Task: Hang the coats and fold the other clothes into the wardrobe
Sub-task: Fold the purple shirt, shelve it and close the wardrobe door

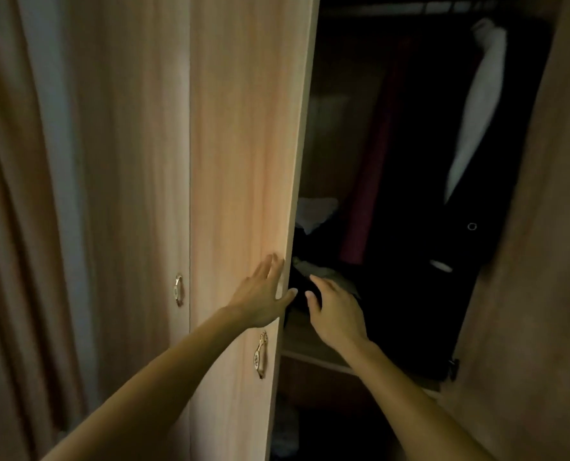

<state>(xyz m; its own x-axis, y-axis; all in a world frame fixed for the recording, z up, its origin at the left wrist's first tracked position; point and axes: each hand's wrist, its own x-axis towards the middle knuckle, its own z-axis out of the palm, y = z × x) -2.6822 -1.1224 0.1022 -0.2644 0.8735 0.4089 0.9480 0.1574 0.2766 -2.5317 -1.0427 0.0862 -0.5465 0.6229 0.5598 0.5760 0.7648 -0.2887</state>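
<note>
1. Furthest left of the open door (243, 144) hangs one curtain (11, 194) in folds, cut off by the frame edge
2. Just left of the open door stands one closed door (127, 161) with one brass handle (178, 290). The open door carries a second handle (260, 354) low by its free edge, so two handles in all
3. Of the two hands, the left hand (263, 296) lies flat on the open door's face at its free edge, fingers straight and spread, thumb past the edge, holding nothing
4. The right hand (333, 311) is just right of that edge, inside the wardrobe (330, 128), with fingers loosely extended and nothing in them. Whether it touches the dark cloth below cannot be told
5. On the shelf (297, 331) behind the door's edge, only one white piece (315, 211) and one grey-green piece (327, 274) can be counted. The rest is a black mass
6. Further right hang two garments, a dark red garment (370, 181) and a black coat (443, 227) with a white strip (480, 104) that may be shirt or lining. Their hangers are lost in shadow
7. Furthest right is a second open door (536, 261), blurred and cut off
</note>
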